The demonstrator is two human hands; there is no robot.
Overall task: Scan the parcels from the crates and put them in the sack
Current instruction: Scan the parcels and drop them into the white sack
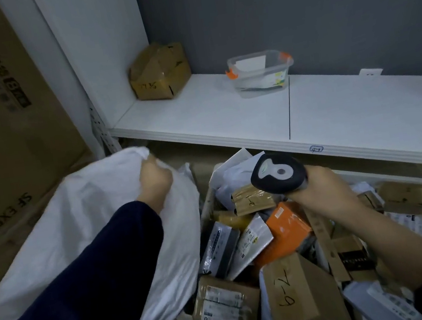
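The left grip [155,178] clutched the mouth of the sack [76,222], beside the crate [207,207] heaped with parcels [245,245]. The right grip [320,192] curled round a scanner [278,172] above them. A clear tub [262,74] on the shelf [197,115] held paper.

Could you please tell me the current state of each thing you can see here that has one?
Sack: rim gathered and held.
Left hand: grips the sack's rim.
Right hand: holds the scanner.
Parcels: heaped, none in hand.
Clear container: upright, lid off.
Brown box: closed, crumpled.
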